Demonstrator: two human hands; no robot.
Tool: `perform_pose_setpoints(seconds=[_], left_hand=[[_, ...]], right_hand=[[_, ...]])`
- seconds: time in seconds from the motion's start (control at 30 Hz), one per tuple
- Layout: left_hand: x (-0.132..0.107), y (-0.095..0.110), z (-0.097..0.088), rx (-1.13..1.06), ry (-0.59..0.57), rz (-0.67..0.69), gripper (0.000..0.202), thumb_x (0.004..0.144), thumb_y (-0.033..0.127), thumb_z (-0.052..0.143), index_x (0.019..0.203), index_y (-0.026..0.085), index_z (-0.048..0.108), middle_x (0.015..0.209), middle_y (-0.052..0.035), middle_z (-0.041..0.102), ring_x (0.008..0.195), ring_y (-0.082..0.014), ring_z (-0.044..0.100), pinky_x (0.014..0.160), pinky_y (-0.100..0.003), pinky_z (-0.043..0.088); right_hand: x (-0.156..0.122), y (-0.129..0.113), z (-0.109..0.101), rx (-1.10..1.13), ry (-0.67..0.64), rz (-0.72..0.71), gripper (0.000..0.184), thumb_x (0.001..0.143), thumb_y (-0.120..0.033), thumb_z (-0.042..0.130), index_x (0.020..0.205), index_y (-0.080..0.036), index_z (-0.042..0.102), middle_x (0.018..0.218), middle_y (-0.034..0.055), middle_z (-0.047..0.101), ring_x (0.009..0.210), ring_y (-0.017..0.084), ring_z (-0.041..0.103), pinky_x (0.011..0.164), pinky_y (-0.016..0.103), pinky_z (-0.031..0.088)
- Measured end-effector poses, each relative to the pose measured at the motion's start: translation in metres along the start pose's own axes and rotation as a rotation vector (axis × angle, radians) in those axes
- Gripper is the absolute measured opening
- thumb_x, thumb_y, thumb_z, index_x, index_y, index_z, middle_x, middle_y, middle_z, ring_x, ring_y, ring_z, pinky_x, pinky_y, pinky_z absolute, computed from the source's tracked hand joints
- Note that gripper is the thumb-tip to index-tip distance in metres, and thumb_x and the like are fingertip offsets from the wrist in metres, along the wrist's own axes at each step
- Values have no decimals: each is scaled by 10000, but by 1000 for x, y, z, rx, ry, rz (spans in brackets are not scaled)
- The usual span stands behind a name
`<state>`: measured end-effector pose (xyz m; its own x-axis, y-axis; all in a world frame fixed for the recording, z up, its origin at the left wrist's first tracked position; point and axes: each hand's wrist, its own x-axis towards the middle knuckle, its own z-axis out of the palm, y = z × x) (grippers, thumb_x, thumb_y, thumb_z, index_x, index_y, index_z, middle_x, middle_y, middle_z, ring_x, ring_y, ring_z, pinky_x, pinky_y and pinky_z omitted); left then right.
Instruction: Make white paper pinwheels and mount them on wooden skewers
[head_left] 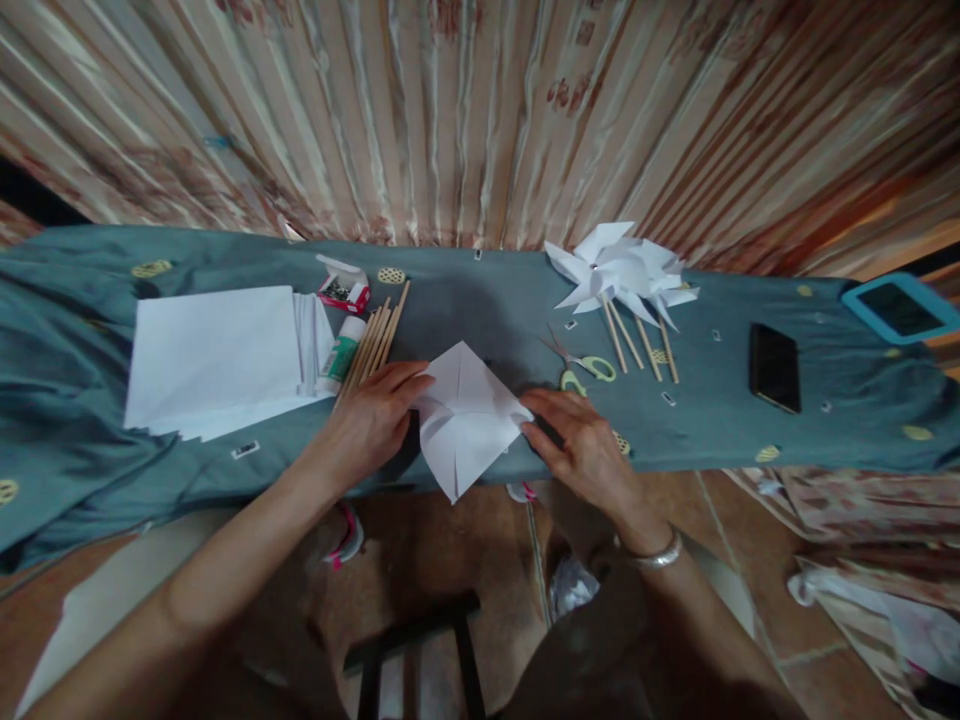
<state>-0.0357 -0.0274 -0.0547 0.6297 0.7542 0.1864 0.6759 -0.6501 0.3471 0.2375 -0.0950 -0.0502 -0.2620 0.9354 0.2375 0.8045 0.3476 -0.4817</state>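
Note:
A white square of paper (pixel 469 420), creased and set like a diamond, lies at the near edge of a table under a blue-grey cloth (pixel 75 400). My left hand (pixel 371 420) rests on the sheet's left corner with fingers stretched flat. My right hand (pixel 577 445) presses the right corner, fingers extended along the paper's edge. A silver bracelet circles my right wrist.
A stack of white paper (pixel 217 355), a glue bottle (pixel 345 350), wooden sticks (pixel 375 340) and a small box (pixel 343 288) lie left. Green-handled scissors (pixel 585 365), finished paper pinwheels (pixel 622 275) on sticks, a black phone (pixel 774 367) and a blue-cased tablet (pixel 900 305) lie right. Curtain behind.

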Motion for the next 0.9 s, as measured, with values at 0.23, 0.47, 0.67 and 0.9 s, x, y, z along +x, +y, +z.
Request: perform_pose_setpoints(seconds=[0.23,0.47,0.67,0.9], left_hand=[[-18,5,-5,-96,37,-17,455,856,59,430,1253,231,570,1370,-99,549,1273,-281,505,1073,-504,466],[-28,-3,-2,87,-5,-96,345,920,165,427,1240,173,555,1246,-124,627,1143,-272,612,1001,-462,514],[-19,2,7,1,-23,-89,480,886,56,368,1336,156,500,1352,-141,593,1213,-252,596,1019,-443,504],[42,-9,17,-294,8,-162,470,913,94,316,1342,103,506,1353,-129,611,1255,-204,571,1095,-445,433]], right_hand=[[-6,-9,9,40,-87,-70,384,931,-271,534,1306,-197,579,1437,132,528,1342,282,481,1099,522,438],[-4,-3,12,4,-38,-11,462,967,-317,475,1410,-185,478,1426,152,542,1332,289,506,1113,537,425],[-9,0,5,39,-21,33,393,972,-322,477,1317,-161,575,1314,146,638,1239,272,596,1068,472,487],[-15,5,-3,106,-33,116,364,944,-358,539,1267,-207,612,1157,102,721,1053,249,693,953,421,564]])
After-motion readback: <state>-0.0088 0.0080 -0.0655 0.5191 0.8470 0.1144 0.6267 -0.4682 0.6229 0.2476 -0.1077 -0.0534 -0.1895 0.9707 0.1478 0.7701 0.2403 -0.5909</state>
